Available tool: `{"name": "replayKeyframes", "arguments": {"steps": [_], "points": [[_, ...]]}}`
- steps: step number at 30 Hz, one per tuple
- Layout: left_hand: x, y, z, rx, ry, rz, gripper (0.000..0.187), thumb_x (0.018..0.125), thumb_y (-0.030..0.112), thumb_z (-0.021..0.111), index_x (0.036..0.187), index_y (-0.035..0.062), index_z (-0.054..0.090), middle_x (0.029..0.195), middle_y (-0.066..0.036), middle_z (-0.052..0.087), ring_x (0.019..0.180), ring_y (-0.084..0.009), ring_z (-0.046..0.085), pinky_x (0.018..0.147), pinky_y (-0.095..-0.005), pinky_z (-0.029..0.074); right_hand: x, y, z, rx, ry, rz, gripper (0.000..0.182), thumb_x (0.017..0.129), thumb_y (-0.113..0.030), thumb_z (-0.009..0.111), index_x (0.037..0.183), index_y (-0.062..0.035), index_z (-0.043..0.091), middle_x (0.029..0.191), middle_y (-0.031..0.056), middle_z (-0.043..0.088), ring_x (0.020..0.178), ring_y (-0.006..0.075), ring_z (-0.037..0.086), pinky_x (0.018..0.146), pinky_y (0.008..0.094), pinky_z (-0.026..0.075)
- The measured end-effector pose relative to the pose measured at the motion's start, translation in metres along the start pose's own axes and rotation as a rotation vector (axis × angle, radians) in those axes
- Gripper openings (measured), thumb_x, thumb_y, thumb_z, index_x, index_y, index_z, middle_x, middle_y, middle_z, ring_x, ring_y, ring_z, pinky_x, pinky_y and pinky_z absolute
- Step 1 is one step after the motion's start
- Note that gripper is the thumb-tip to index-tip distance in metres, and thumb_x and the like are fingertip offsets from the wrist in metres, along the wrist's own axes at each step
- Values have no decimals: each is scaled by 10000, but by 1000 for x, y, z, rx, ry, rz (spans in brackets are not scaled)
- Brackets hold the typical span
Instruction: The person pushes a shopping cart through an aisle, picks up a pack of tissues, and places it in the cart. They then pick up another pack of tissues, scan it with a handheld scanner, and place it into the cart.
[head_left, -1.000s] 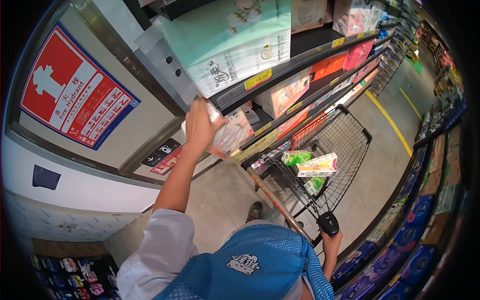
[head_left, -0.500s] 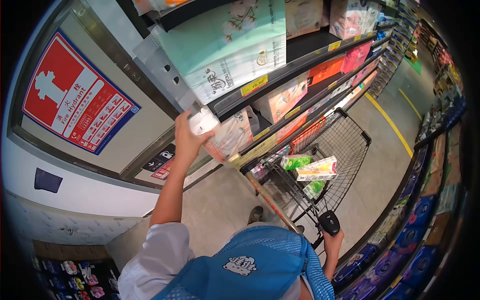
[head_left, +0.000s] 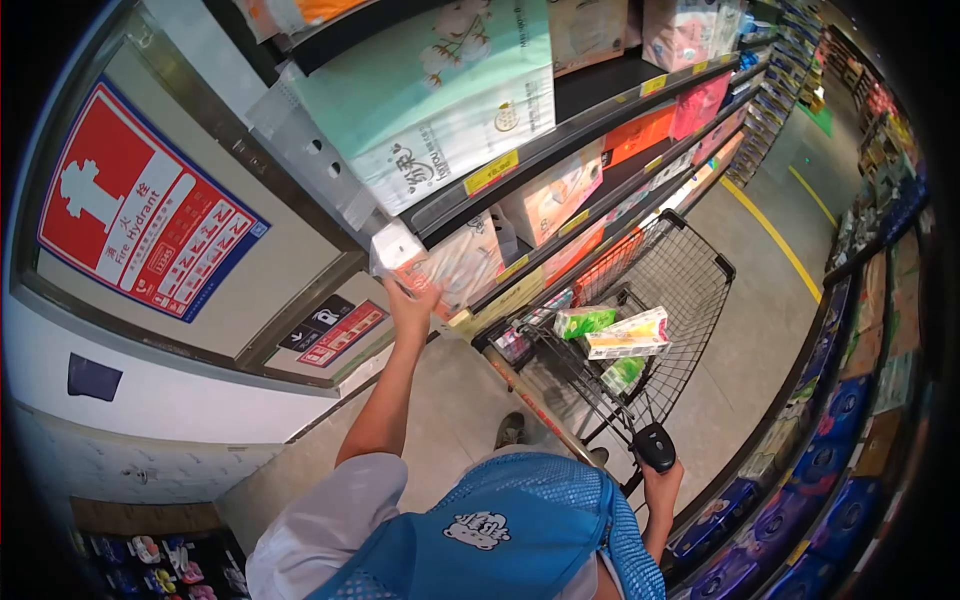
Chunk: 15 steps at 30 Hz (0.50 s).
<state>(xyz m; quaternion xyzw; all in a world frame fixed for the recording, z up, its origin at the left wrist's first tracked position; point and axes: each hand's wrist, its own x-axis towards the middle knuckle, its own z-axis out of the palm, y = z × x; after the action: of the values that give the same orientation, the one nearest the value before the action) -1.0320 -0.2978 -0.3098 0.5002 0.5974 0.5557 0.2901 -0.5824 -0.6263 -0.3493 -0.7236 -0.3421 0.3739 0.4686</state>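
Observation:
My left hand [head_left: 408, 305] is at the end of the shelf, its thumb and fingers around the lower end of a white and orange tissue pack [head_left: 400, 250]. Beside that pack stands a larger peach-coloured tissue pack [head_left: 468, 262]. Down at the lower right, my right hand [head_left: 661, 487] is closed on a rounded black handle part [head_left: 655, 447] at the near corner of the shopping cart [head_left: 690, 378]. In the cart's basket lie a white and yellow pack [head_left: 628, 335] and two green and white packs, one of them a green pack [head_left: 585, 321] by the handle side.
A large mint-green tissue pack [head_left: 430, 95] fills the shelf above. On the left, a fire hydrant sign [head_left: 140, 205] hangs on a cabinet door. Another stocked shelf [head_left: 840, 440] lines the right side. Yellow lines [head_left: 770, 235] mark the aisle floor.
My left hand has dropped from the top of the tissue pack to its lower end, and the pack looks more upright. My right hand stays at the cart.

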Motion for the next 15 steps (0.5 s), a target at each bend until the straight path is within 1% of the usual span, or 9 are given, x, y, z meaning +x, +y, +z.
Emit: {"name": "replayKeyframes", "arguments": {"steps": [1,4,7,10,12,14,15], "points": [[1,-30,1,50,-48,-46,1049,888,97,846,1678,-9,164,1577,-224,474,1441,-319,513,1198,-397,417,-1,-2,0,-8,10,-12,236,903,-10,796,1130,35,753,905,52,764,812,107,696,731,297,567],[-3,-74,14,60,51,110,1043,876,123,863,1660,-22,189,1530,-258,514,1406,-349,546,1176,-415,438,-5,-8,-3,-27,28,-21,220,904,-11,794,1116,36,756,914,66,778,833,116,711,754,302,575],[0,-47,28,27,86,8,1039,874,147,876,1637,-54,201,1487,-306,537,1372,-398,575,1175,-449,436,-9,-10,-5,-20,37,-5,229,901,-10,796,1121,39,759,925,71,785,849,123,717,776,307,580],[17,-38,51,236,84,-73,1035,877,185,885,1619,-82,216,1515,-359,511,1393,-440,569,1176,-465,443,-11,-9,-4,-29,36,-20,255,895,-7,804,1141,41,759,945,67,785,859,120,711,786,308,578],[36,-53,74,339,143,-28,1079,864,194,895,1632,-109,201,1567,-394,460,1431,-491,530,1187,-482,445,-10,-2,-3,-47,27,-30,273,891,-4,809,1155,42,760,964,66,786,867,118,707,792,308,576],[41,-47,99,371,228,32,1099,856,195,896,1643,-114,193,1588,-399,440,1452,-507,504,1197,-488,439,-10,-1,-3,-25,24,-24,289,889,-4,814,1168,42,759,987,65,787,883,115,704,800,307,575],[40,-43,105,406,271,24,1107,845,205,901,1643,-124,208,1578,-392,451,1444,-515,501,1204,-494,432,-10,-1,-4,-14,24,-21,297,887,-3,816,1175,42,758,999,64,787,891,114,703,804,307,574]]}}
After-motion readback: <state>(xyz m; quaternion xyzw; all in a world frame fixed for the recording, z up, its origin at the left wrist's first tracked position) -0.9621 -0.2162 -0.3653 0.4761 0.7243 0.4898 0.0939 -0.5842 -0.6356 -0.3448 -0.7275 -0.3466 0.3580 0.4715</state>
